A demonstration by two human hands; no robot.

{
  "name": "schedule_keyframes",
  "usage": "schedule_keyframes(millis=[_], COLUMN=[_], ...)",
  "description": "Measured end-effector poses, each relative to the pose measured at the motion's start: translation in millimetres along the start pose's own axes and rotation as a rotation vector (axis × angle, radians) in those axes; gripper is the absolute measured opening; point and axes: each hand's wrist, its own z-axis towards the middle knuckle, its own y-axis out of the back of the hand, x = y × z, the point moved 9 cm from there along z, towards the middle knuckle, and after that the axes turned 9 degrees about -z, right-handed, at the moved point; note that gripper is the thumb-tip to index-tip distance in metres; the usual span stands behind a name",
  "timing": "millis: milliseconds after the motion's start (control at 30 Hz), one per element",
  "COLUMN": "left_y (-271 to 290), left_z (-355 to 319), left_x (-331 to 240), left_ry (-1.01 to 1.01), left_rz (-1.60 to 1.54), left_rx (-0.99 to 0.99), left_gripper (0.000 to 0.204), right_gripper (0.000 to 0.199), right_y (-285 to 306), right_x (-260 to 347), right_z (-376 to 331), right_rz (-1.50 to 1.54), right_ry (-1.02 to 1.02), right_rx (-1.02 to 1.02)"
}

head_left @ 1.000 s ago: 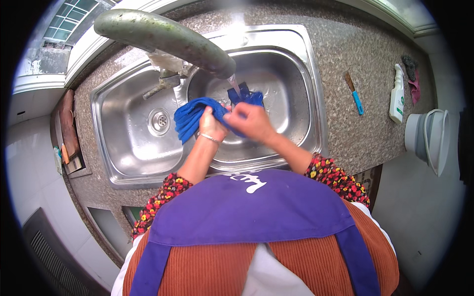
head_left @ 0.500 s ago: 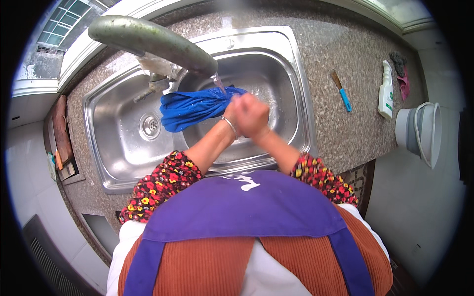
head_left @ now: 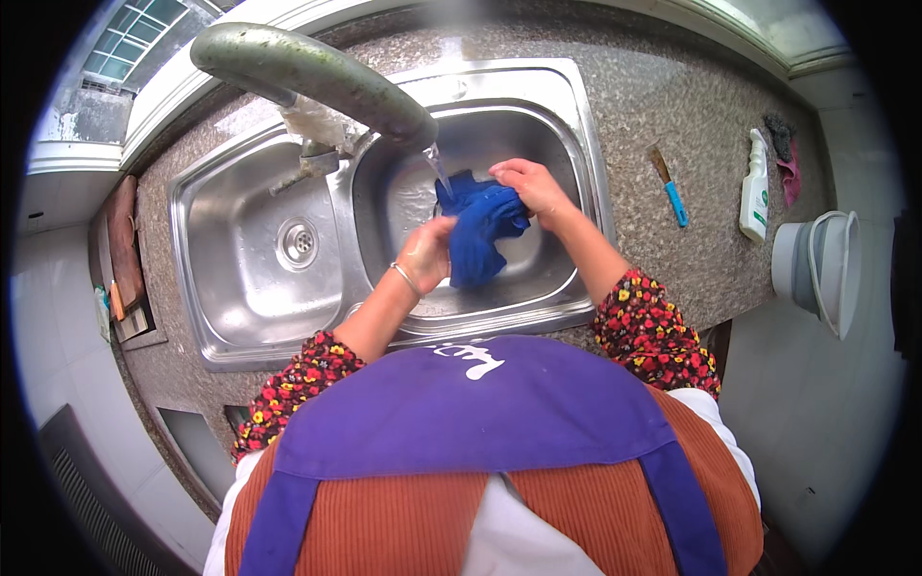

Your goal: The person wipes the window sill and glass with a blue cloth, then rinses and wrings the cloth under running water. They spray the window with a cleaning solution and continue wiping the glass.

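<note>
Head cam looking down: both hands are closed on a blue cloth [head_left: 483, 228] over the right basin of the steel sink [head_left: 567, 305], left hand [head_left: 428, 252] gripping its lower end, right hand [head_left: 526, 185] pinching the top. Water from the big tap [head_left: 307, 75] runs onto the cloth. Off to the right on the speckled worktop [head_left: 634, 144] there's a blue-handled brush [head_left: 669, 187] and a white spray bottle [head_left: 756, 190].

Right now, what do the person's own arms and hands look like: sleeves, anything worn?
Both hands are bare, no gloves. The left hand has a thin silvery bangle at the wrist. Both forearms are bare to near the elbow, where dark sleeves with a small red and yellow flower print are pushed up. No rings can be made out.
</note>
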Motion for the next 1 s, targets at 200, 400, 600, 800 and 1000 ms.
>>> schedule_keyframes(millis=[200,400,600,800,1000], left_y=[8.3,3.6,-17.2,-20.2,-6.3], left_z=[26.8,30.1,15.7,-5.0,-27.1], left_x=[1.4,4.2,-16.3,-4.6,-26.6], left_ry=[0.085,-0.005,-0.074,0.052,0.104], left_rz=[-0.192,-0.171,-0.224,0.146,0.327], left_rx=[0.257,0.123,0.239,0.039,0.162], left_gripper=[0.037,0.02,0.025,0.032,0.042], right_gripper=[0.021,0.018,0.016,0.021,0.037], right_y=[-97.8,-31.6,-64.7,-12.6,22.0], right_x=[47.2,54.3,79.6,17.6,9.6], right_z=[-96.5,-48.8,-90.0,-3.3,16.7], right_rz=[-0.787,-0.57,-0.54,-0.605,0.164], right_ry=[0.759,0.387,0.834,0.442,0.295], right_rx=[-0.269,-0.511,-0.545,-0.485,-0.218])
